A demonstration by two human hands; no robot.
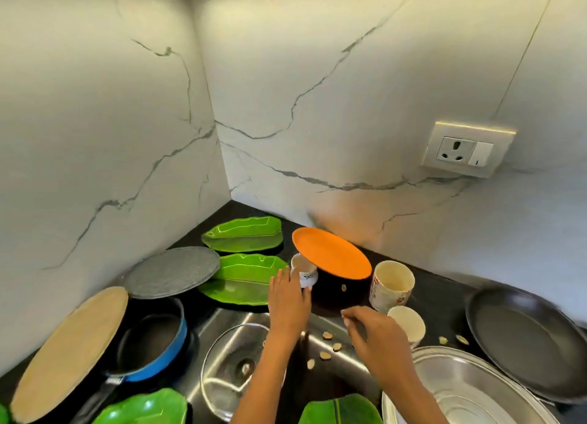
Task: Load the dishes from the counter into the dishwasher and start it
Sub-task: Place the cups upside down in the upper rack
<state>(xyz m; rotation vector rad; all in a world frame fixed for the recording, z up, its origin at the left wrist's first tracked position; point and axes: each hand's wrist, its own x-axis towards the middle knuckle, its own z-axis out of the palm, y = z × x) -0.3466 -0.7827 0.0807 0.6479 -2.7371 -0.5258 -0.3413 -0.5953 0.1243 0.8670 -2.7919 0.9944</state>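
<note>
**Orange plate propped on a cup: steady before lifting**

Orange round plate (330,252) tilted at the back of the black counter (438,300), low edge leaning over a small white printed cup (304,273) and a dark round bowl (336,293). Left hand (289,293) stretched across the steel sink (330,338), fingers nearly straight and laid against the cup's side, not yet wrapped round it. Right hand (374,331) hanging over the sink's rim, fingers loosely curled; cannot tell whether anything small sits between the fingertips. Dishwasher nowhere in view.

Likely step in hand: taking that cup as the next piece to load. Best done in this order:

- Close thumb and fingers fully round the cup's wall before pulling; a mere nudge risks rolling it.
- Bring the right hand up to the plate's near edge first, since the plate seems to rest partly on the cup and would probably drop or slide once its prop goes.
- Draw the cup out low and towards the sink, clear of the green leaf-shaped dish (244,279) just beside it.
- Keep the right wrist off the tall floral mug (392,285) and the short cream cup (408,323), both close by.
- Tip out any dregs over the sink, where pale food scraps (325,355) already lie beside a glass lid (235,360).

Much left on the counter, from the look of it: blue saucepan (152,341), grey round plate (173,271), dark frying pan (527,338).
</note>
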